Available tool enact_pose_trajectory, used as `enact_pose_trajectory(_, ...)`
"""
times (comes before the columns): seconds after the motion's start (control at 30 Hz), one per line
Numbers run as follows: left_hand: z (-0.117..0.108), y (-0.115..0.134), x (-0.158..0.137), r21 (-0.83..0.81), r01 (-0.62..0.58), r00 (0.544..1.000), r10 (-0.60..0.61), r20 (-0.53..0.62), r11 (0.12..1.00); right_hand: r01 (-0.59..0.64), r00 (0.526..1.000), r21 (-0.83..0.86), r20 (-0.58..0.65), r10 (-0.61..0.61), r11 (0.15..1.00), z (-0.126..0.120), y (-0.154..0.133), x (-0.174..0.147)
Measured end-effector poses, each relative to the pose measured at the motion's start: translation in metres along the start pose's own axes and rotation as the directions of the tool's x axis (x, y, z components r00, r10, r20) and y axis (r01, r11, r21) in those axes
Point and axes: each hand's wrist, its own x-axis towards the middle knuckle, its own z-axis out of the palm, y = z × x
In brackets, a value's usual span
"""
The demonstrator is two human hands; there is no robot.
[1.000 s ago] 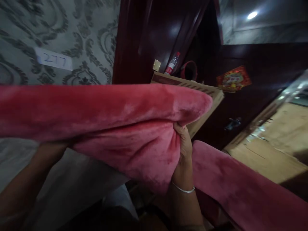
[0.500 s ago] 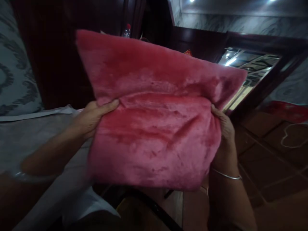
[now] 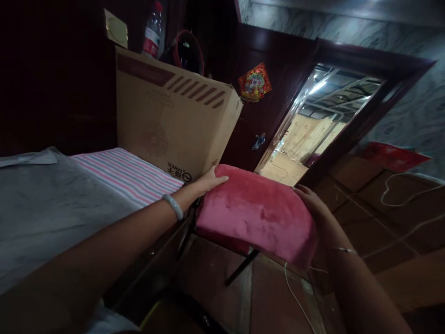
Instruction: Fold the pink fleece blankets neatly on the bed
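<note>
A folded pink-red plush cloth (image 3: 257, 211) is held low in front of me, between my two hands. My left hand (image 3: 208, 181) grips its far left corner, thumb on top and fingers hidden underneath. At the far right side my right hand (image 3: 313, 204) holds the edge, with its fingertips along the fold and the rest of the grip partly hidden. Below the cloth shows a seat on dark legs (image 3: 241, 268), with more red fabric on it. Whether the held cloth rests on this seat, I cannot tell.
Left lies a bed with a grey cover (image 3: 69, 208) and a striped cloth (image 3: 128, 171). A large carton (image 3: 167, 120) stands behind, a bottle (image 3: 152, 32) at its top edge. A white cable (image 3: 295, 297) runs over the tiled floor near a doorway (image 3: 295, 134).
Both hands have lowered the plush cloth and moved it right and away from me, down to the seat. It now looks folded smaller. The carton and striped cloth have come into view.
</note>
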Motion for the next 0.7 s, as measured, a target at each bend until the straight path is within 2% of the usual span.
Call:
enact_pose_trajectory(0.1, 0.004, -0.012, -0.003, 0.072, -0.055, 0.998, 0.058, -0.033, 0.996, -0.141, 0.99, -0.008, -0.016, 0.141, 0.99, 0.007, 0.019, 0.011)
enact_pose_trajectory(0.17, 0.003, -0.011, -0.001, 0.094, -0.055, 0.997, 0.059, -0.046, 0.994, -0.167, 0.985, -0.012, -0.031, 0.167, 0.986, 0.008, 0.02, 0.016)
enact_pose_trajectory(0.3, 0.003, -0.007, 0.006, 0.105, -0.107, 0.989, 0.116, -0.088, 0.989, -0.13, 0.981, -0.012, -0.143, 0.127, 0.991, 0.004, 0.011, 0.016)
enact_pose_trajectory(0.43, 0.002, -0.011, 0.012, 0.214, -0.174, 0.976, 0.198, -0.095, 0.961, -0.075, 0.962, -0.088, -0.268, 0.049, 0.993, -0.002, 0.013, 0.012)
enact_pose_trajectory(0.57, -0.005, -0.01, 0.011, 0.286, -0.118, 0.989, 0.137, -0.047, 0.951, -0.125, 0.983, -0.28, -0.167, 0.08, 0.952, -0.004, 0.019, 0.006)
enact_pose_trajectory(0.63, -0.009, -0.004, 0.005, 0.327, -0.105, 0.987, 0.139, -0.082, 0.939, -0.049, 0.983, -0.402, -0.179, -0.027, 0.914, -0.001, 0.007, -0.001)
enact_pose_trajectory(0.7, -0.009, 0.003, -0.006, 0.473, -0.182, 0.961, 0.258, -0.101, 0.862, 0.115, 0.942, -0.52, -0.214, -0.26, 0.846, 0.009, -0.018, -0.013)
